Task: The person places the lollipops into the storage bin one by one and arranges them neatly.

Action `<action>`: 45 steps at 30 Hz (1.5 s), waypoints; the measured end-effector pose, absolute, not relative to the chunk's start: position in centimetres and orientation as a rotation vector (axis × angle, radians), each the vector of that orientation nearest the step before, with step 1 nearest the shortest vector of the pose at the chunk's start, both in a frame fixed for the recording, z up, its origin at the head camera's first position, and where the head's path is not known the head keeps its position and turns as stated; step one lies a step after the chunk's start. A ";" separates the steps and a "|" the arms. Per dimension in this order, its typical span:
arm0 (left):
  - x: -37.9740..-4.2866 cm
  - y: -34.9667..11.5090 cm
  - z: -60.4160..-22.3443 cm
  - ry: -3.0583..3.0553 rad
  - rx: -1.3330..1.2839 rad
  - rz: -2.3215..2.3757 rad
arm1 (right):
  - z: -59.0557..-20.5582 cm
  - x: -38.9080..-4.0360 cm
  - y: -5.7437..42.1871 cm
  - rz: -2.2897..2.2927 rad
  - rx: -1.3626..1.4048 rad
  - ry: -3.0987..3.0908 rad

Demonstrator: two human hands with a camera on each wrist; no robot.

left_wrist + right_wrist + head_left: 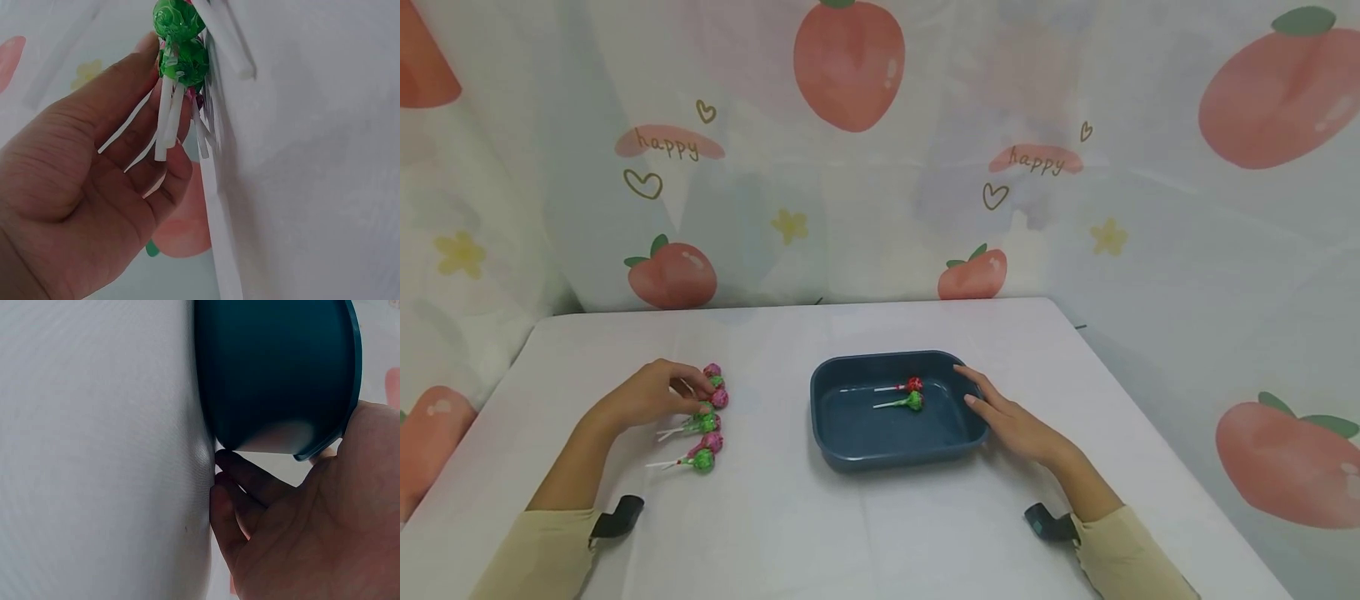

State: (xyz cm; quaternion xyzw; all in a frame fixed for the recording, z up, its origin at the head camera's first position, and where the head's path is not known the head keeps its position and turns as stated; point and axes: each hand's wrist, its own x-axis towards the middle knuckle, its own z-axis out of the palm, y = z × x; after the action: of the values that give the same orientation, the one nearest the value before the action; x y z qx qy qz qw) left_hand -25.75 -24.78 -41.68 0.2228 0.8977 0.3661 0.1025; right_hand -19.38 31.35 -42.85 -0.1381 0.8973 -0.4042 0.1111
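Green and pink wrapped lollipops (709, 423) stand first on the left, in a close line running away from the wearer on the white tablecloth (767, 533). Wrappers are shiny; the visible sticks are white, and those at the near end point left. An exact count is not possible, as the fingers cover part of the line. To the right, near the middle of the table, sits a dark blue tray (865, 433), rectangular with rounded corners and a raised rim. Inside it, right of centre, lie a red lollipop (914, 384) and, just nearer the wearer, a green lollipop (915, 401), apart from each other, sticks pointing left.

Left hand (651, 393): at the line of lollipops, fingers bent, with a narrow gap to the thumb. In the left wrist view the thumb tip lies against a green wrapper, with fingers behind the candies; whether any is firmly pinched cannot be told.

Right hand (1011, 423): at the right end of the tray, fingers extended and moderately spread, touching the rim. Both arms show beige sleeves (538, 550).
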 end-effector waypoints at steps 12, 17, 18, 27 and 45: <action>-25.7 -25.2 -41.6 2.621 0.657 1.087 | -42.8 -19.5 31.4 -1.181 -0.423 2.639; -25.6 -25.3 -41.7 2.604 0.644 1.099 | -42.8 -19.4 31.3 -1.187 -0.433 2.634; -25.6 -25.3 -41.7 2.602 0.645 1.101 | -42.8 -19.4 31.3 -1.189 -0.434 2.633; -25.4 -25.2 -41.6 2.611 0.658 1.075 | -42.9 -19.5 31.4 -1.188 -0.429 2.635; -25.4 -25.1 -41.7 2.608 0.622 1.040 | -42.8 -19.4 31.4 -1.191 -0.406 2.632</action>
State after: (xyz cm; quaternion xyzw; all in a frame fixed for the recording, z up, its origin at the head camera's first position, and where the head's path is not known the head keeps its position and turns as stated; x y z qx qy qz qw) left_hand -25.40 -25.14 -41.72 0.2144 0.8990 0.3583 0.1324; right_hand -19.41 31.37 -42.79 -0.1382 0.8965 -0.4058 0.1120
